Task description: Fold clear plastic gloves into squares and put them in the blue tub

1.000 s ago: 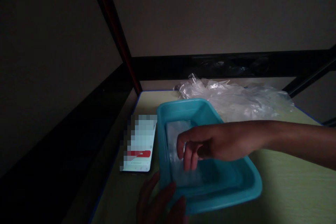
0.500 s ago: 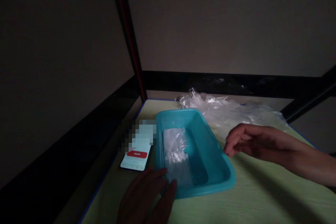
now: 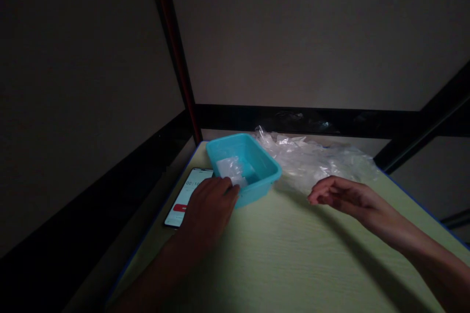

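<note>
Teal tub [image 3: 261,165], a shallow rectangular plastic one, sits toward the far left corner of the pale green table [image 3: 293,254], close to the dark upright post [image 3: 176,58] of the frame. Starting at the left, a phone [image 3: 181,199] lies flat on the table just beside the tub, its screen lit with a red bar near the bottom; the near part of it is covered by the left hand [image 3: 207,208]. That hand rests palm down against the tub's near left corner, fingers curled over the rim and touching a piece of clear plastic film [image 3: 230,168] that lies inside the tub; whether the fingers pinch the film or only press on it cannot be told in the dim light. Behind and to the right of the tub, a heap of crumpled clear plastic bags [image 3: 319,161] spreads along the back edge of the table. Farthest right, the right hand [image 3: 343,196] hovers just above the table, empty, fingers loosely bent and pointing left, near the heap but apart from the tub.
</note>
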Demonstrator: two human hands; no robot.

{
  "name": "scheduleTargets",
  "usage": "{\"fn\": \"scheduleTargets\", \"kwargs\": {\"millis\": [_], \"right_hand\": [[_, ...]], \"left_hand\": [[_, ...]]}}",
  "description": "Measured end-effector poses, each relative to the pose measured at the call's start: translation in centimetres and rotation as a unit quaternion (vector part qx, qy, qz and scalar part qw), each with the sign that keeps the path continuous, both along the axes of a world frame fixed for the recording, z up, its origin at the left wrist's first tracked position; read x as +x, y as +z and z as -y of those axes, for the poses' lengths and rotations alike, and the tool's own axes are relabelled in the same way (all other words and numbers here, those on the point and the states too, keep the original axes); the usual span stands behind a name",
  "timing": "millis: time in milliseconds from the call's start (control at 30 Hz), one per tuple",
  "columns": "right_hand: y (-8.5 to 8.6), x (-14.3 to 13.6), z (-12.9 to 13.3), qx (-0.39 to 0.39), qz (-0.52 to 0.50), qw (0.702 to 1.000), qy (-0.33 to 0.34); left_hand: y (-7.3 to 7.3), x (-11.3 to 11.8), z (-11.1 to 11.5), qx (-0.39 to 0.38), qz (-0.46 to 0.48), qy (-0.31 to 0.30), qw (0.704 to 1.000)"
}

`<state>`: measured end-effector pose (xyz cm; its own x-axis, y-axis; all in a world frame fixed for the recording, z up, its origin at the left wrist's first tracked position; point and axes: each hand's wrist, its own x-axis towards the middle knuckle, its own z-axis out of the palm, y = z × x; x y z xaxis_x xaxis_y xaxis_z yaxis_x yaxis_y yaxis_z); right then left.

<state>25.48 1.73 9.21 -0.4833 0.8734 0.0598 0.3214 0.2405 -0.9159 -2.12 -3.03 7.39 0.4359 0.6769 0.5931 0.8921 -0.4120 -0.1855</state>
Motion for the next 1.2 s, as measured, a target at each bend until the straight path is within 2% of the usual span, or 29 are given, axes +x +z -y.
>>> {"fn": "scheduleTargets", "kwargs": {"millis": [167,300,467,567,633,700,767,867,933,1000,1100,1200], "right_hand": [[-1.2,0.6,-0.7,0.066,0.035,0.997,-0.015],[-1.9,0.5,-1.7,0.149,0.118,0.979,-0.073],[-2.7,-0.3,-3.2,0.307,0.223,0.912,-0.156],[-3.2,-1.3,-3.7,0.357,0.283,0.872,-0.181],[-3.4,-2.1,-3.7,0.377,0.354,0.833,-0.197],[-3.3,-3.0,-3.8,0.394,0.436,0.786,-0.193],[-3.2,-3.8,-4.0,0.399,0.496,0.753,-0.163],[-2.5,-4.8,-5.1,0.394,0.521,0.746,-0.126],[-1.3,-5.3,-6.0,0.392,0.515,0.751,-0.128],[0.2,-5.7,-6.6,0.393,0.505,0.755,-0.146],[2.6,-6.0,-6.5,0.425,0.45,0.764,-0.183],[3.4,-6.1,-4.7,0.509,0.321,0.775,-0.192]], "left_hand": [[1.0,0.7,-2.4,-0.096,-0.02,0.078,0.992],[1.2,1.2,-4.4,-0.122,-0.013,0.113,0.986],[0.8,1.6,-7.4,-0.1,0.002,0.14,0.985],[0.8,1.8,-9.2,-0.093,0.009,0.152,0.984],[0.9,2.0,-9.7,-0.09,0.012,0.155,0.984],[0.9,2.4,-9.6,-0.074,0.022,0.14,0.987],[0.5,3.0,-8.7,-0.057,0.06,0.091,0.992],[-0.9,3.9,-6.5,-0.095,0.168,-0.023,0.981],[-2.1,4.4,-5.1,-0.153,0.258,-0.081,0.951],[-3.1,4.5,-4.1,-0.248,0.357,-0.11,0.894],[-4.4,3.9,-3.7,-0.419,0.477,-0.133,0.761],[-5.4,3.0,-4.3,-0.523,0.552,-0.163,0.629]]}}
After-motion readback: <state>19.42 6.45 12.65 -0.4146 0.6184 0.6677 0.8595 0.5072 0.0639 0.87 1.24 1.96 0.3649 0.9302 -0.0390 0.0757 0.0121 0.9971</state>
